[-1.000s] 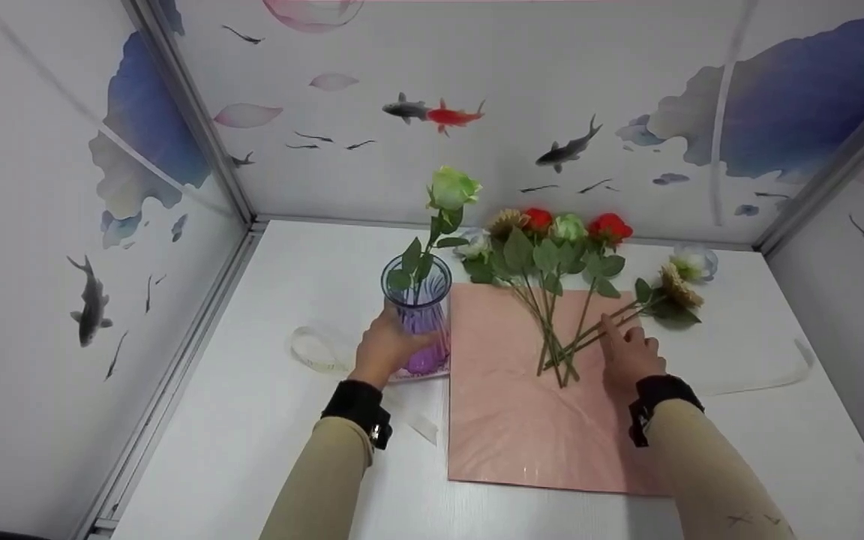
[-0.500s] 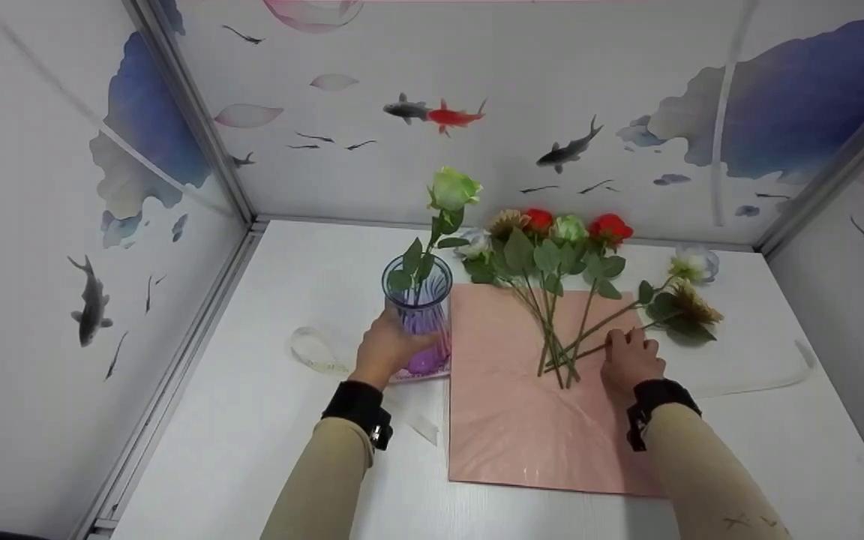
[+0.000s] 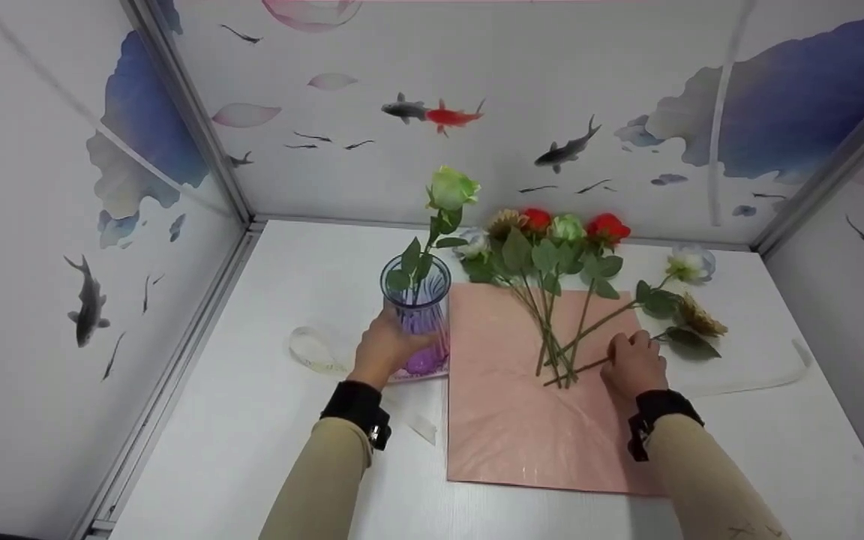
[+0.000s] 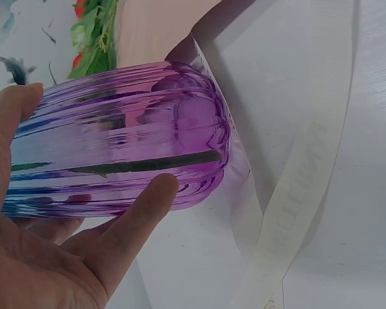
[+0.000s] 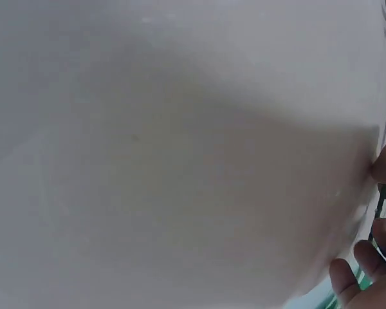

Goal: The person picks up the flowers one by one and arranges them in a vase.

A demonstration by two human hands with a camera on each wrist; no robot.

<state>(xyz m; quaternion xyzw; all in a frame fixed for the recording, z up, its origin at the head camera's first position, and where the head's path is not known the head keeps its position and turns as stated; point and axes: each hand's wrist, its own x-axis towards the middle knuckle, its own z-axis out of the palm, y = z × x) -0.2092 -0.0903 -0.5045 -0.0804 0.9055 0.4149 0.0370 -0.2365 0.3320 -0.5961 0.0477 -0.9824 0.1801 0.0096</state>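
Observation:
My left hand grips the blue-to-purple glass vase round its side, and in the left wrist view the fingers wrap its ribbed wall. A pale green rose stands in the vase, its stem showing through the glass. My right hand pinches the stem of a brownish-gold flower, which lies slanted with its bloom to the right. At the right edge of the right wrist view, the hand is partly cut off around a dark green stem.
Several flowers, including a red one and a white-blue one, lie with crossed stems on a pink paper sheet. Pale ribbon loops left of the vase; another strip lies right. Walls enclose the white table.
My right hand has taken the gold flower's stem and drawn it slightly right and toward me, apart from the white-blue flower. The left hand and vase stay put.

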